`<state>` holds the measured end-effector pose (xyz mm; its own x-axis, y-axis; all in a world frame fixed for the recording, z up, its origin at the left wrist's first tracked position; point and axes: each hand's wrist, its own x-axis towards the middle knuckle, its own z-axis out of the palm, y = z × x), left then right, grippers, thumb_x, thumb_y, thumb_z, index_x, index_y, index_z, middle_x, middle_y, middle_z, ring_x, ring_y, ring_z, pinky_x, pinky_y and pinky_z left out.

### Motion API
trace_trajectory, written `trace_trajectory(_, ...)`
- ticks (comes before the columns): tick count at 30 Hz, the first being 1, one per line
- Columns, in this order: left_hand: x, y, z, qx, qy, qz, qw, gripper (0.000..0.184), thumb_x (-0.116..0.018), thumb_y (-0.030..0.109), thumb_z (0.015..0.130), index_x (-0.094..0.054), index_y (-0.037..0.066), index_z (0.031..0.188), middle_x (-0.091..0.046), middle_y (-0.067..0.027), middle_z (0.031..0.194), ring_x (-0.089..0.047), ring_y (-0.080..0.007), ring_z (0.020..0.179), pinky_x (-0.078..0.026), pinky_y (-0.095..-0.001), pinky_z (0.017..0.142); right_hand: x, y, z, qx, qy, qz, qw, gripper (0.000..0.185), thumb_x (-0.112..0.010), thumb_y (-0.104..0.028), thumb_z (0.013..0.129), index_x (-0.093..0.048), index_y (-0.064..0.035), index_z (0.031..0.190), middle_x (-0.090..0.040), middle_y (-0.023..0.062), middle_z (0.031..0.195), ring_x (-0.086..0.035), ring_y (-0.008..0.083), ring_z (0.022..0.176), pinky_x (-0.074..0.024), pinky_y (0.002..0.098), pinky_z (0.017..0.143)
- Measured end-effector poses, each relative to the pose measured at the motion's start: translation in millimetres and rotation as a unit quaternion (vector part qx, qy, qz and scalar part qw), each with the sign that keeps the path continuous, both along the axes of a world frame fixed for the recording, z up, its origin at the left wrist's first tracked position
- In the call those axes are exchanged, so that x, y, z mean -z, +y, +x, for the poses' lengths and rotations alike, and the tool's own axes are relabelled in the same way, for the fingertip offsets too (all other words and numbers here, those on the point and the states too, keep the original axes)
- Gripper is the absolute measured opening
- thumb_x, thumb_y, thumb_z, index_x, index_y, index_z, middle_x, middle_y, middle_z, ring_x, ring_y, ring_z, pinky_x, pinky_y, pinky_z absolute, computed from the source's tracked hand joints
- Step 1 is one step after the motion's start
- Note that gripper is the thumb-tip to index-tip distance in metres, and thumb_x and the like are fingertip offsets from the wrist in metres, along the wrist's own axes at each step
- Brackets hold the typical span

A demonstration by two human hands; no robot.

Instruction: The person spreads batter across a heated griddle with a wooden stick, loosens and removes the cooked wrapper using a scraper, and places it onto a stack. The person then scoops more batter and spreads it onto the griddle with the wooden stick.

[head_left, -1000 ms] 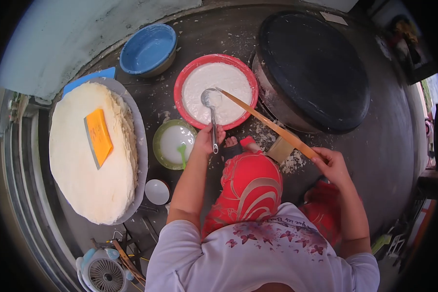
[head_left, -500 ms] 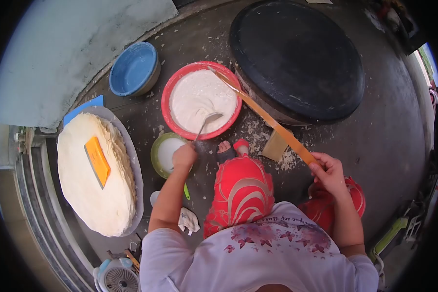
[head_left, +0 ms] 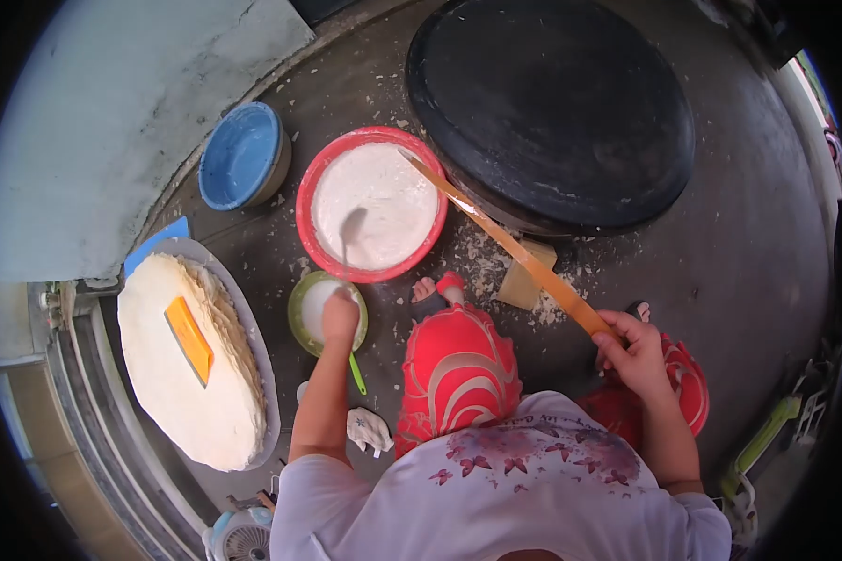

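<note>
White batter (head_left: 374,210) fills a red basin (head_left: 306,220). My left hand (head_left: 341,316) is closed round the handle of a metal ladle (head_left: 350,234), whose head dips into the batter. Beneath that hand stands a green bowl (head_left: 297,323) of white liquid. My right hand (head_left: 634,351) grips one end of a long wooden stick (head_left: 524,257); its far tip reaches over the basin's right rim. Beyond the stick lies a large round black griddle (head_left: 552,112).
At the left, a stack of thin white sheets (head_left: 178,393) bears an orange scraper (head_left: 189,341). Behind stands a blue basin (head_left: 243,154). A tan block (head_left: 526,276) lies among crumbs, a cloth (head_left: 369,430) near my knee, and a fan (head_left: 243,538) at the lower left.
My left hand has turned over and moved left and down over the green bowl, with the ladle now dipping in the batter. The stick's tip stays by the basin. The camera view has shifted.
</note>
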<state>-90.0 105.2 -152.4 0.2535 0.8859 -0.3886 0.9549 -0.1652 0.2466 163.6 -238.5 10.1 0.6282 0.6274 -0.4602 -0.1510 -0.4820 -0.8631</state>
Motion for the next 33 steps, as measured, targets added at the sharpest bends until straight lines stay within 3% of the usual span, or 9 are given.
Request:
trace_trajectory(6, -1, 34, 39, 0.032, -0.162, -0.045, 0.985, 0.025, -0.047, 0.022, 0.083, -0.059, 0.002, 0.093, -0.059, -0.0257, 0.081, -0.057, -0.0433, 0.079, -0.046, -0.0462, 0.068, -5, 3, 0, -0.019, -0.009, -0.026, 0.999, 0.026, -0.060, -0.005, 0.080, -0.057, -0.0006, 0.106, -0.055, -0.0010, 0.068, -0.048, 0.0034, 0.053, -0.0409, 0.0183, 0.048)
trace_trajectory(8, -5, 25, 63, 0.035, -0.054, 0.088, 0.994, 0.026, -0.044, 0.019, 0.082, -0.059, -0.001, 0.089, -0.058, -0.0268, 0.085, -0.057, -0.0421, 0.081, -0.045, -0.0466, 0.075, -5, 6, -2, -0.021, -0.008, 0.003, 1.000, 0.026, -0.060, -0.005, 0.080, -0.057, -0.0008, 0.106, -0.056, -0.0010, 0.069, -0.048, 0.0033, 0.054, -0.0410, 0.0182, 0.048)
trace_trajectory(14, -23, 26, -8, 0.054, -0.097, -0.065, 0.992, 0.027, -0.047, 0.021, 0.083, -0.060, 0.003, 0.097, -0.060, -0.0231, 0.086, -0.056, -0.0404, 0.084, -0.044, -0.0466, 0.073, -5, 3, 0, -0.010, -0.004, -0.010, 1.000, 0.026, -0.060, -0.004, 0.080, -0.057, -0.0010, 0.106, -0.056, -0.0007, 0.068, -0.049, 0.0032, 0.053, -0.0411, 0.0181, 0.048)
trace_trajectory(17, -46, 26, -5, 0.041, 0.035, 0.054, 0.997, 0.023, -0.048, 0.019, 0.083, -0.062, 0.001, 0.086, -0.060, -0.0238, 0.084, -0.058, -0.0401, 0.079, -0.045, -0.0456, 0.071, -2, 1, 0, -0.024, -0.013, -0.014, 1.000, 0.027, -0.060, -0.004, 0.080, -0.057, -0.0011, 0.106, -0.057, -0.0006, 0.068, -0.049, 0.0031, 0.052, -0.0414, 0.0179, 0.048)
trace_trajectory(23, 90, 29, 34, 0.018, -0.082, -0.118, 0.989, 0.025, -0.043, 0.022, 0.085, -0.056, 0.002, 0.092, -0.054, -0.0127, 0.060, -0.054, -0.0221, 0.049, -0.040, -0.0321, 0.039, 1, 0, 0, -0.014, -0.023, -0.004, 1.000, 0.027, -0.060, -0.004, 0.080, -0.057, -0.0002, 0.106, -0.057, -0.0004, 0.069, -0.049, 0.0032, 0.052, -0.0414, 0.0178, 0.048)
trace_trajectory(25, 32, 16, 65, -0.318, -0.269, -0.471, 0.777, 0.026, -0.042, 0.024, 0.089, -0.050, 0.003, 0.100, -0.040, -0.0031, 0.057, -0.037, -0.0085, 0.043, -0.027, -0.0212, 0.032, 3, 1, 1, -0.007, -0.014, -0.003, 1.000, 0.026, -0.060, -0.004, 0.080, -0.057, 0.0000, 0.106, -0.057, -0.0003, 0.071, -0.049, 0.0032, 0.053, -0.0415, 0.0177, 0.048)
trace_trajectory(26, 22, 16, 63, -0.317, -0.271, -0.471, 0.777, 0.026, -0.042, 0.024, 0.089, -0.050, 0.003, 0.100, -0.040, -0.0031, 0.057, -0.037, -0.0085, 0.043, -0.027, -0.0212, 0.032, 2, 2, 1, -0.003, -0.001, 0.001, 1.000, 0.026, -0.060, -0.004, 0.080, -0.057, 0.0002, 0.106, -0.057, -0.0002, 0.072, -0.049, 0.0032, 0.054, -0.0416, 0.0176, 0.048)
trace_trajectory(28, 8, 19, 51, -0.406, -0.396, -0.615, 0.548, 0.029, -0.040, 0.025, 0.092, -0.047, 0.001, 0.106, -0.039, -0.0028, 0.059, -0.031, -0.0076, 0.041, -0.025, -0.0201, 0.032, 0, 5, 2, 0.001, 0.006, 0.007, 1.000, 0.027, -0.059, -0.004, 0.080, -0.056, 0.0000, 0.106, -0.057, -0.0003, 0.073, -0.050, 0.0031, 0.056, -0.0418, 0.0175, 0.048)
trace_trajectory(33, -21, 3, 12, -0.391, -0.508, -0.672, 0.371, 0.033, -0.037, 0.025, 0.093, -0.045, 0.001, 0.115, -0.037, -0.0023, 0.059, -0.031, -0.0074, 0.041, -0.026, -0.0198, 0.032, -4, 9, 2, 0.007, 0.037, 0.020, 0.999, 0.026, -0.059, -0.004, 0.081, -0.055, -0.0007, 0.106, -0.058, -0.0001, 0.075, -0.050, 0.0028, 0.059, -0.0425, 0.0175, 0.049)
